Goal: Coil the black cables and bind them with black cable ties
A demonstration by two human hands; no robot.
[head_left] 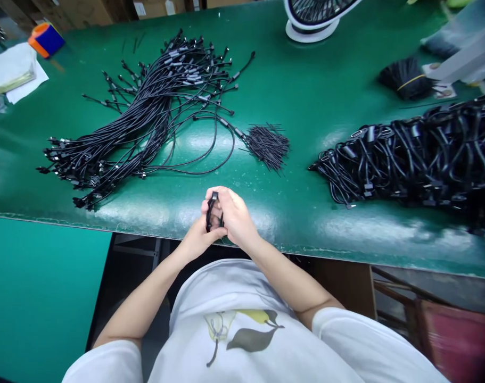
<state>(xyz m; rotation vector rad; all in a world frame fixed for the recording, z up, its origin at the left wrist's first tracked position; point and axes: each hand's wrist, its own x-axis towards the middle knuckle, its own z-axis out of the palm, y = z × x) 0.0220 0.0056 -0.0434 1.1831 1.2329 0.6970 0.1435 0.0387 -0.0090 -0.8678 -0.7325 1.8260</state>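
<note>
"Cardboard boxes (82,13) stood beyond our green worktop (274,69), and a white fan (312,33) sat near its far side. How far along were we?"

"Partway, we judged. Many black cables (146,117) lay loose and stretched out on our left, so plenty of that heap was uncoiled. A large pile of coiled cables (418,170) reached past the right of our view, so a good share looked done"

"And the one we had in hand?"

"We had a small cable coil (209,217) just over the near edge of the worktop. Our left hand (198,234) and right hand (239,219) were both curled narrowly around it, fingertips close together. Whether a tie was on it, we could not tell"

"Were more ties near us?"

"We had a scattered heap of short black ties (268,146) just ahead of our hands, with one loose cable end touching it. A banded black bundle (410,82) lay farther off to the right"

"What about room to move?"

"Bare green surface ran between the ties and the coiled pile, so our right side seemed easier. On our left, cable ends fanned toward the near edge, where we judged a sleeve or wrist could snag them"
</note>
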